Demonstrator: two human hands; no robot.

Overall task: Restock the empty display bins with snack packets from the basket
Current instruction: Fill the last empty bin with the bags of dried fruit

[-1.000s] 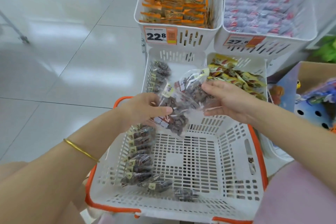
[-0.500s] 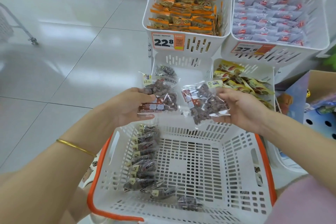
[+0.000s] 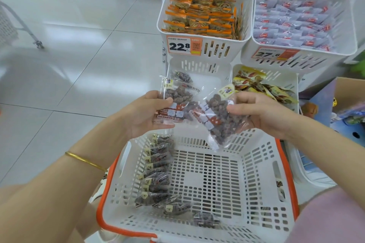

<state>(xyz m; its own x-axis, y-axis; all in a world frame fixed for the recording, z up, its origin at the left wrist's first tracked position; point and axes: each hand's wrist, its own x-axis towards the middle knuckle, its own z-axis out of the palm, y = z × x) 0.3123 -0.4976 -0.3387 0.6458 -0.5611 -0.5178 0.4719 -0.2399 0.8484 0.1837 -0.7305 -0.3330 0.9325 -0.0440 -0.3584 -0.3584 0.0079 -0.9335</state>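
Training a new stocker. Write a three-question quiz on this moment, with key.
1. True or false: the left hand grips the left packet; the right hand holds nothing.
2. The 22.8 price tag sits on the bin of: A) orange packets B) yellow packets C) grey packets.
3. Where in the basket lie the leftover packets?
Key: 1 false, it grips the right packet; 2 A; 3 along its left wall and front.

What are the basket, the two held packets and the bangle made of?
Basket: seemingly moulded plastic, matte white, slotted walls, orange rim. Left packet and right packet: clear glossy film, contents showing through. Bangle: thin shiny yellow metal, possibly gold.
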